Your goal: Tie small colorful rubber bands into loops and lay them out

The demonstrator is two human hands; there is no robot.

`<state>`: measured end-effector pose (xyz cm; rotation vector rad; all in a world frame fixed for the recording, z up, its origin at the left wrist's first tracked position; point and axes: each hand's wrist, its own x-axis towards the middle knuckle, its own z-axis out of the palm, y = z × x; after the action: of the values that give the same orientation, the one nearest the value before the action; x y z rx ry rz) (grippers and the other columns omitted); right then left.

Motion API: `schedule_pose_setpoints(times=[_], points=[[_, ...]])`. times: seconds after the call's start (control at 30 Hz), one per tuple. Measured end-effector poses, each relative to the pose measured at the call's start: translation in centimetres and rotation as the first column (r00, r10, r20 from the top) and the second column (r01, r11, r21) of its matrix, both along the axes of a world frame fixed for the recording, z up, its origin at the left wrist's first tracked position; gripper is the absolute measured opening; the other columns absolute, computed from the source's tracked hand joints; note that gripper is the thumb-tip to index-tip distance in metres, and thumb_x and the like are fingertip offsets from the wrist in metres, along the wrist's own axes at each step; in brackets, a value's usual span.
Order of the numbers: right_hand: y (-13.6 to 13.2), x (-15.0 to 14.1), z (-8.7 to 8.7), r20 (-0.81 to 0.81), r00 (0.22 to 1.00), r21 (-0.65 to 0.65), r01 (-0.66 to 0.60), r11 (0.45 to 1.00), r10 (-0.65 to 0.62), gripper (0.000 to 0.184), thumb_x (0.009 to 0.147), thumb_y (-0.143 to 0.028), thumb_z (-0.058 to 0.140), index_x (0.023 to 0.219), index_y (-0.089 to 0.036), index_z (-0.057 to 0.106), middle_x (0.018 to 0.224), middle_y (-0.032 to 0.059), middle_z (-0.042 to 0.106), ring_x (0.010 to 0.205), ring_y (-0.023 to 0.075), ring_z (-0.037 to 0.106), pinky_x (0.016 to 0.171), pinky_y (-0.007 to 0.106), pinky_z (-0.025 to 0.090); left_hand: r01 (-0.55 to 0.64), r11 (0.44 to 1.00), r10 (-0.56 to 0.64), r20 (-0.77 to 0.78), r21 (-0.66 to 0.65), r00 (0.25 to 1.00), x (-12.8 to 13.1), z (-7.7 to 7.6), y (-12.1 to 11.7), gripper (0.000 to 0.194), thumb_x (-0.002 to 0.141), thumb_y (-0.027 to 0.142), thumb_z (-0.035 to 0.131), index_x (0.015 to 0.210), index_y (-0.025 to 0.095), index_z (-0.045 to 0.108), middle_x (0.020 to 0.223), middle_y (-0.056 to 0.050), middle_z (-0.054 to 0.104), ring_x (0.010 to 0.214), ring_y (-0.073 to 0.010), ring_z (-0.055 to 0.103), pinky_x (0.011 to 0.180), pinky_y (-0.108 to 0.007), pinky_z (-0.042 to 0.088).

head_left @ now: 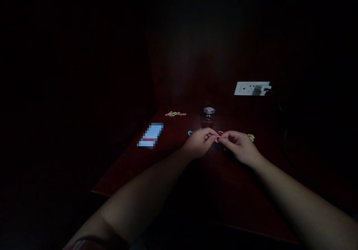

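Bare forearms reach in over a dark red table [134, 171], where a person's left hand [199, 143] and right hand [240, 145] meet, fingertips pinched on a small pink band [217, 140] between them. The loop looks light, soft and stretchy, unlikely to break, though apt to spring away; its opposite edges seem the surest hold. Just beyond the hands lie a blue band [190, 133], an orange band [220, 133] and yellow bands [251, 137]. A blurred, bright screen [151, 136] lies to the left. Farther back stand a lidded clear jar [209, 116] and a multicoloured band pile [175, 114], before a shadowed wall with a white socket plate [239, 88].
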<state>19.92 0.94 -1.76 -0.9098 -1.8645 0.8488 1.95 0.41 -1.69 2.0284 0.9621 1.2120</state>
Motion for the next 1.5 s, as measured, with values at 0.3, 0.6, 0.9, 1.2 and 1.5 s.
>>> schedule_pose_setpoints(times=[0.3,0.6,0.9,1.2,1.5], points=[[0.2,0.1,-0.2,0.075,0.997,0.077,0.025,0.997,-0.031,0.032,0.079,-0.046,0.063,0.068,-0.017,0.061,0.062,0.0014,0.059,0.058,0.0132,0.051,0.057,0.026,0.042,0.019,1.000,-0.018,-0.036,0.009,0.999,-0.2,-0.3,0.0,0.024,0.088,0.023,0.047,0.099,0.013,0.066,0.090,-0.007,0.071,0.076,-0.0127,0.064,0.072,-0.024,0.051],[0.0,0.0,0.0,0.113,0.994,0.105,-0.005,0.994,-0.007,0.025,0.079,-0.039,0.064,0.067,-0.017,0.060,0.059,-0.0014,0.051,0.055,0.0115,0.044,0.057,0.026,0.041,0.049,0.997,-0.051,-0.024,-0.061,0.998,-0.1,-0.6,0.4,0.020,0.086,0.027,0.052,0.085,0.011,0.064,0.079,-0.006,0.069,0.067,-0.0114,0.062,0.063,-0.023,0.050],[-0.3,-0.3,0.1,0.069,0.998,0.158,-0.008,0.987,-0.003,0.015,0.080,-0.035,0.061,0.077,-0.020,0.061,0.070,0.0029,0.059,0.064,0.0159,0.053,0.061,0.029,0.046,0.022,0.998,-0.021,0.021,-0.060,1.000,-0.1,-0.8,0.7,0.018,0.085,0.026,0.053,0.090,0.012,0.064,0.085,-0.007,0.071,0.072,-0.0119,0.065,0.070,-0.024,0.052],[-0.2,-0.2,0.0,0.040,0.999,0.157,0.027,0.987,-0.034,0.010,0.078,-0.028,0.062,0.076,-0.019,0.058,0.067,0.0017,0.058,0.061,0.0143,0.051,0.056,0.027,0.043,0.030,0.997,-0.029,0.010,-0.069,1.000,-0.1,-0.9,0.6,0.017,0.081,0.022,0.058,0.091,0.011,0.067,0.085,-0.008,0.072,0.072,-0.0122,0.066,0.065,-0.022,0.051],[0.1,0.0,-0.2,0.052,0.998,0.174,0.014,0.985,-0.023,0.012,0.079,-0.030,0.065,0.075,-0.020,0.059,0.067,0.0006,0.056,0.064,0.0151,0.052,0.065,0.030,0.047,0.026,0.998,-0.028,-0.028,-0.060,0.999,-0.2,-1.0,0.8,0.014,0.078,0.022,0.060,0.086,0.012,0.066,0.081,-0.006,0.070,0.068,-0.0105,0.063,0.063,-0.021,0.049]])
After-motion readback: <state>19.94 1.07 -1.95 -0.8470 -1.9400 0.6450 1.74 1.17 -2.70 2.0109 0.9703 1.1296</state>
